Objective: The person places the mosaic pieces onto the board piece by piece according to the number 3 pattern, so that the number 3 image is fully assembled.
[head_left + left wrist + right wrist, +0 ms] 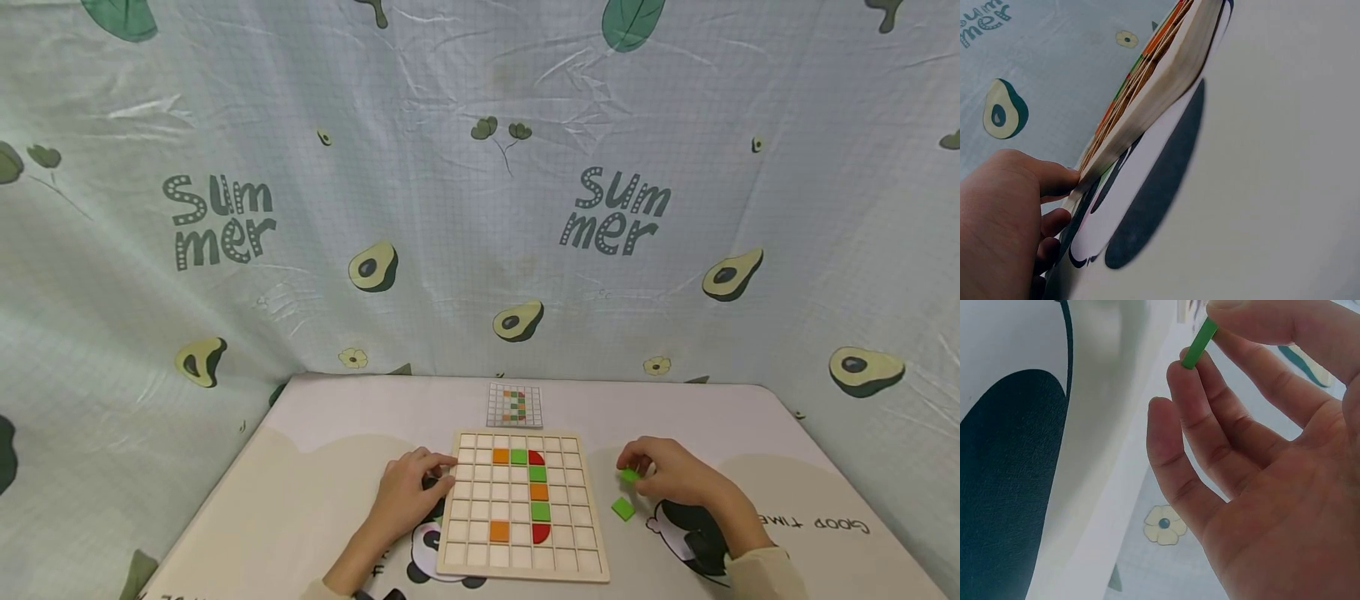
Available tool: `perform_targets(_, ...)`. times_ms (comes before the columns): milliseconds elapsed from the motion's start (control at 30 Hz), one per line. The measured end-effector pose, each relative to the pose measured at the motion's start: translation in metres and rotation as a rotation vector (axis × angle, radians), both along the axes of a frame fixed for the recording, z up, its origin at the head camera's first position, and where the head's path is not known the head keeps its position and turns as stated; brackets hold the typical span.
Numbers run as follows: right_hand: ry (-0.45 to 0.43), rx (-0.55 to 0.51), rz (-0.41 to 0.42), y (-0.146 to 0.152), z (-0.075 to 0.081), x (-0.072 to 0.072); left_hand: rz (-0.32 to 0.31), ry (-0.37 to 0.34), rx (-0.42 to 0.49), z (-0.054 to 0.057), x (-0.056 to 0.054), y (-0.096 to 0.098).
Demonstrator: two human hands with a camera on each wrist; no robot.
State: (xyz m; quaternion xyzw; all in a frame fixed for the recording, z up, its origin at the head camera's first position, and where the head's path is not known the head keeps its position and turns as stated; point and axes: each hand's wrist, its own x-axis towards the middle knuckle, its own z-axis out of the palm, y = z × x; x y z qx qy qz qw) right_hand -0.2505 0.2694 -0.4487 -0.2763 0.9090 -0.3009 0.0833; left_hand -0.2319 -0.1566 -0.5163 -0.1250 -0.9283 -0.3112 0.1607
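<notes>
A wooden grid board lies on the table, with orange, green and red tiles in some of its cells. My left hand is at its left edge, index finger and thumb touching the rim. In the left wrist view the thumb presses against the side of the board. To the right of the board my right hand pinches a green tile just above the table. The right wrist view shows this tile edge-on between thumb and fingertips. Another green square tile lies below that hand.
Behind the board is a small pattern card with a coloured grid figure. The tablecloth carries printed panda figures and lettering. A printed curtain hangs behind the table's far edge.
</notes>
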Motion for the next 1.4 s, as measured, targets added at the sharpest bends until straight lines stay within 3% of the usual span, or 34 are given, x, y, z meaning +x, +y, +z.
perform_targets(1000,0.113,0.042,0.039,-0.019,0.008,0.000,0.000,-0.005,-0.002,0.002,-0.001,0.001)
perform_targets(1400,0.096,0.042,0.063,-0.040,0.012,0.002,0.001,0.001,-0.003,0.002,0.001,0.001)
